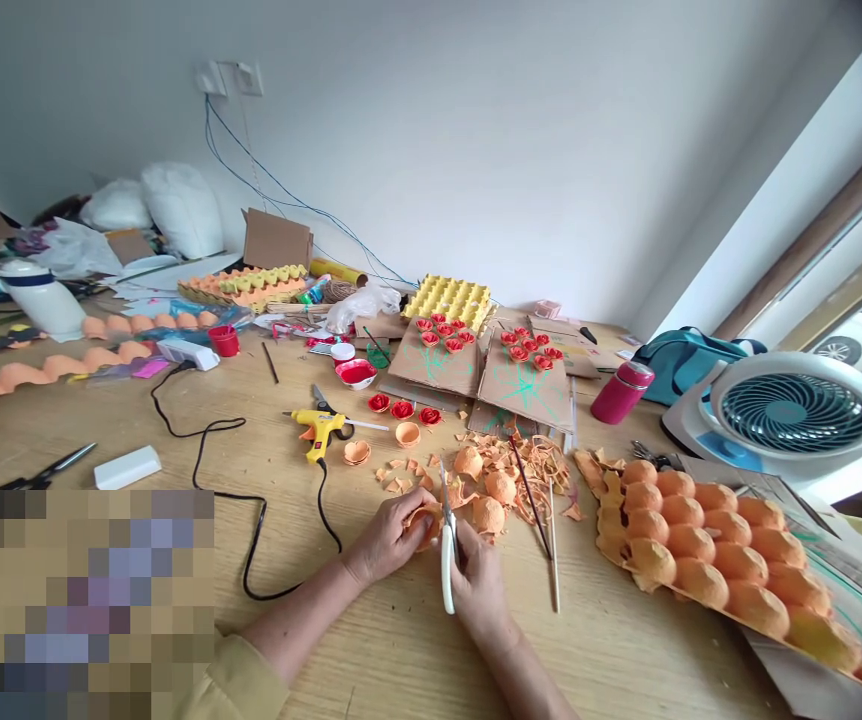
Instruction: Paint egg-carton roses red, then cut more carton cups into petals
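Note:
My left hand (386, 537) is closed around an orange egg-carton cup (420, 527). In my right hand (483, 582) is a pair of scissors (447, 568) with white handles, its blades pointing away from me beside the cup. How far the blades are apart is hard to make out. Just beyond my hands lie several cut cups (488, 516) and a heap of orange carton scraps (543, 465). Two thin sticks, one dark (530, 497) and one pale (554, 560), lie to the right of my right hand.
A yellow glue gun (318, 432) lies left of centre, its black cord trailing forward. Red carton roses (402, 410) sit beyond it, near cardboard panels (525, 395) bearing more roses. At right are an orange egg tray (690, 540), a fan (791, 410) and a pink bottle (622, 391).

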